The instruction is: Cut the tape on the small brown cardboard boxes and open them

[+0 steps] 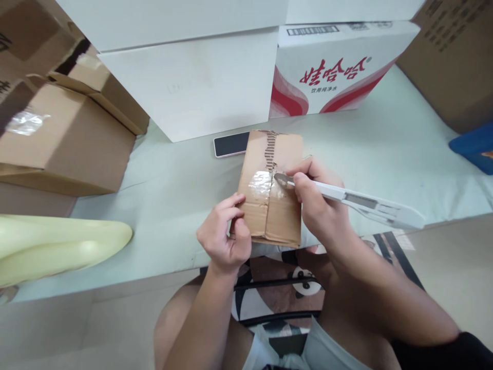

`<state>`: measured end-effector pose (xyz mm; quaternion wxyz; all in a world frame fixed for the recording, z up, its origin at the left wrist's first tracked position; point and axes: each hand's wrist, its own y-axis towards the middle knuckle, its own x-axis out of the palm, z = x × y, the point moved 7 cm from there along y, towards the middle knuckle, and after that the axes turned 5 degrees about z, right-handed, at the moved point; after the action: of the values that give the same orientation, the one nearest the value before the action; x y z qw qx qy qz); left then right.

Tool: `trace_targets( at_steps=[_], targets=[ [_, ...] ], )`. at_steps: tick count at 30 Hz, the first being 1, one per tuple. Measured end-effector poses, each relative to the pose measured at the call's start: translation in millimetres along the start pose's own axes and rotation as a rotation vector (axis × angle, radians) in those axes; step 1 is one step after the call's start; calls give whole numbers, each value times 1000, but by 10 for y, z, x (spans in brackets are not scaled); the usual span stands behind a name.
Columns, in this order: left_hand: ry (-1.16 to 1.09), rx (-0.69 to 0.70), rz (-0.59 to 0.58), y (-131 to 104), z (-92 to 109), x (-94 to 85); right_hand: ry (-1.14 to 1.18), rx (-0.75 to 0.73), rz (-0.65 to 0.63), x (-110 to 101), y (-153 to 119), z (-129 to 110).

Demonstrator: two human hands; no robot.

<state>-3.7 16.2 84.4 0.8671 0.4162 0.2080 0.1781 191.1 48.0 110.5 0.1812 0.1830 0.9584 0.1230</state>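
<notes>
A small brown cardboard box (285, 216) lies in front of me at the edge of the pale green surface. Clear tape (260, 184) crosses its middle seam, and a torn strip runs along the seam's far part. My left hand (228, 234) is closed on the box's left near corner. In my right hand (319, 198) is a white utility knife (364, 199), held like a pen. The blade tip touches the box at the seam beside the tape. A phone (231, 144) lies behind the box, its right end hidden by it.
White cartons (215, 87) stand along the back, one with red printing (331, 77). Brown cardboard boxes (73, 133) are stacked at the left, and another (454, 61) stands at the right. A yellow-green rounded object (65, 246) and a blue object (475, 149) sit at the sides.
</notes>
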Motion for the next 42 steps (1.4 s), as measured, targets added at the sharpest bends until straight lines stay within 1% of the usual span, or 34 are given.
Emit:
trace_targets(
  at_steps=[3, 11, 17, 21, 24, 29, 32, 37, 42],
  targets=[
    [-6, -4, 2, -9, -6, -1, 54, 20, -14, 6, 4, 18],
    [-46, -24, 2, -36, -33, -7, 159, 99, 18, 5, -11, 92],
    [-87, 21, 1, -20, -28, -10, 265, 85, 23, 22, -28, 136],
    [-80, 58, -70, 27, -19, 30, 273, 73, 43, 15, -29, 157],
    [-76, 61, -120, 45, -21, 65, 282, 51, 59, 7, -34, 150],
    [-104, 72, -102, 35, -3, 62, 335, 37, 45, 16, -39, 130],
    [-141, 95, -119, 39, 14, 65, 346, 27, 49, 6, -28, 121],
    [-159, 137, -221, 69, 35, 91, 366, 28, 58, -3, -28, 122],
    [-166, 67, -298, 60, -19, 112, 448, 39, 59, 18, -53, 127]
  ],
)
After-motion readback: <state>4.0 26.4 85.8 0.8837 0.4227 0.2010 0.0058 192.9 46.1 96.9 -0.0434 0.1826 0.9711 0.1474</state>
